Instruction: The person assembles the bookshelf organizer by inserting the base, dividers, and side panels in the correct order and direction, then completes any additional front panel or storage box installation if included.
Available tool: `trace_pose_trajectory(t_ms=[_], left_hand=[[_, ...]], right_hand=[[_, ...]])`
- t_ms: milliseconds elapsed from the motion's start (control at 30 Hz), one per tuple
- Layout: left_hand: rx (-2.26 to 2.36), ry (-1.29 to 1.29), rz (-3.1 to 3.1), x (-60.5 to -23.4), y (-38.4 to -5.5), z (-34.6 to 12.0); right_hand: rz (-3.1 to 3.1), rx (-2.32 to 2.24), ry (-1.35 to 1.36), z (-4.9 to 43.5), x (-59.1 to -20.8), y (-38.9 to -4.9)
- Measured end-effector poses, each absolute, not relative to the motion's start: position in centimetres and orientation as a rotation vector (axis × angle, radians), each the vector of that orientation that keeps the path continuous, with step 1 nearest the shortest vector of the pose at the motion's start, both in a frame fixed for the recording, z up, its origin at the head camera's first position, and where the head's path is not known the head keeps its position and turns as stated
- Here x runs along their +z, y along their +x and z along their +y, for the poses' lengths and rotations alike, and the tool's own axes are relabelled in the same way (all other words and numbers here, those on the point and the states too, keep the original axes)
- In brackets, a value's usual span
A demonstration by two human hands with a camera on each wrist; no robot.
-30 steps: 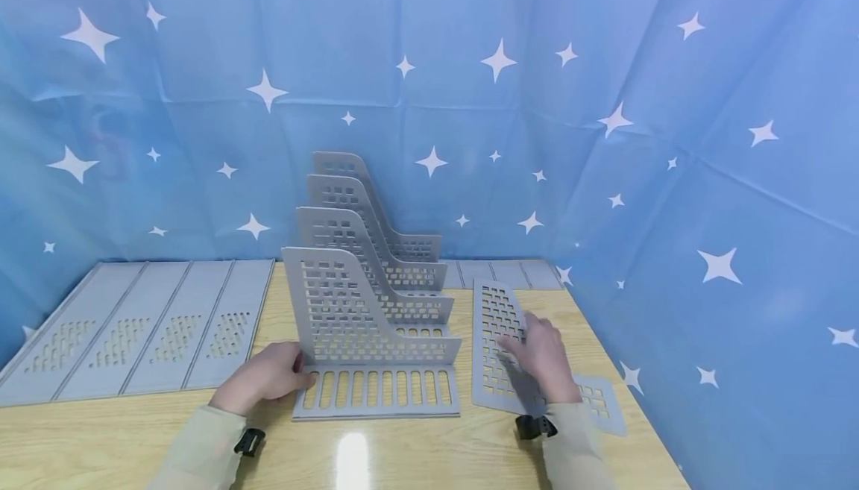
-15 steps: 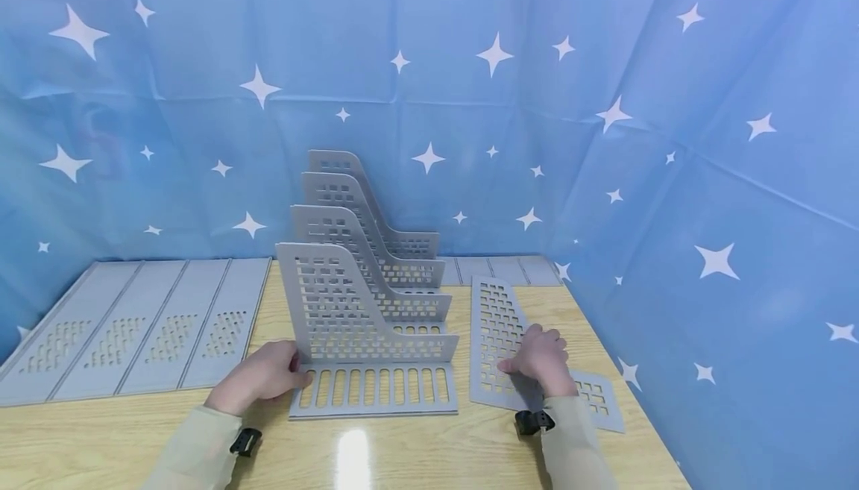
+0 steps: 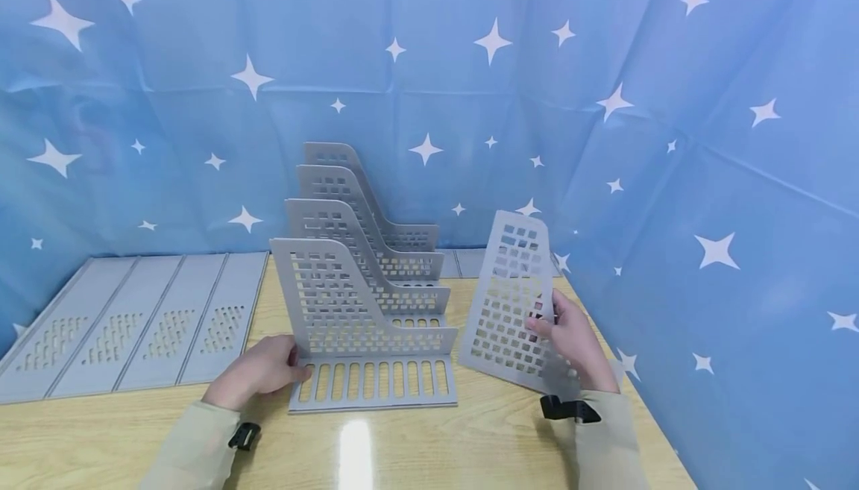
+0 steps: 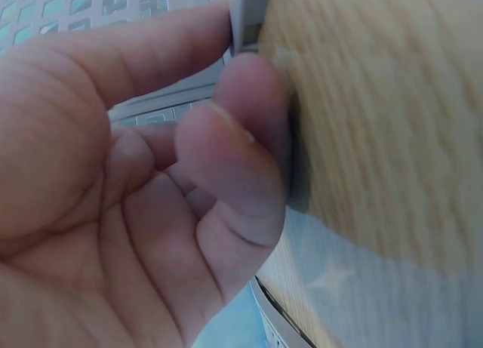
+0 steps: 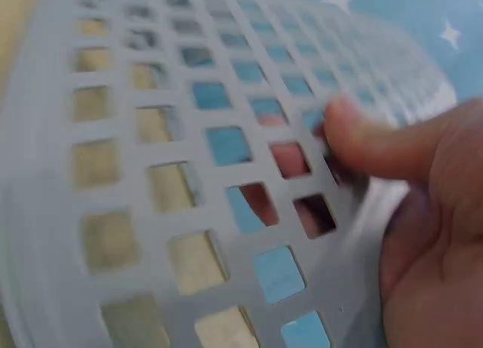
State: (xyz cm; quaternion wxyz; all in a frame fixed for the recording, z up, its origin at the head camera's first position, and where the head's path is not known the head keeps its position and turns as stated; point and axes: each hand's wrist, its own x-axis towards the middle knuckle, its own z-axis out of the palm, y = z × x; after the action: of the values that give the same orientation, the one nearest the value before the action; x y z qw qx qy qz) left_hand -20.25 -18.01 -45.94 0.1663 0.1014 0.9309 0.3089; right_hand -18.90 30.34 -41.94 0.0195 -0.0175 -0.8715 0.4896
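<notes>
A grey file rack [image 3: 362, 315] stands mid-table with several upright perforated dividers on a slotted base [image 3: 376, 403]. My left hand [image 3: 258, 371] grips the base's front left corner, thumb at its edge; in the left wrist view that hand's [image 4: 151, 182] other fingers are curled beside the panel near the tabletop. To the right of the rack, my right hand [image 3: 577, 337] holds a loose grey perforated divider [image 3: 513, 281] by its sloped edge, tilted up from the table. In the right wrist view the thumb [image 5: 377, 140] lies on its near face, with fingers showing through the holes behind. The wrist hides its lower right part.
Several grey panels with slanted holes [image 3: 148, 311] lie side by side at the left of the wooden table [image 3: 416, 445]. More grey panels [image 3: 466, 262] lie at the back, partly hidden behind the rack. A blue star-patterned curtain [image 3: 604, 177] borders the back and right.
The right hand has taken hold of the divider that lay flat and raised it, tilting its tall end up. The left hand stays at the base corner. The head view has shifted slightly.
</notes>
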Motion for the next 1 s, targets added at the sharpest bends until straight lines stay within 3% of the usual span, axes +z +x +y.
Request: trace_pose_trajectory(t_ms=[233, 633, 1000], left_hand=[[0.87, 0.299, 2.663, -45.5, -20.4, -17.9], [0.808, 0.314, 2.652, -45.3, -20.1, -17.5], [0.807, 0.328, 2.538, -45.2, -18.0, -18.6]], right_hand=[[-2.671, 1.63, 0.378, 31.0, -41.5, -18.2], [-2.724, 1.591, 0.393, 31.3, -41.1, -16.3], [-2.671, 1.64, 0.576, 30.8, -41.9, -13.7]])
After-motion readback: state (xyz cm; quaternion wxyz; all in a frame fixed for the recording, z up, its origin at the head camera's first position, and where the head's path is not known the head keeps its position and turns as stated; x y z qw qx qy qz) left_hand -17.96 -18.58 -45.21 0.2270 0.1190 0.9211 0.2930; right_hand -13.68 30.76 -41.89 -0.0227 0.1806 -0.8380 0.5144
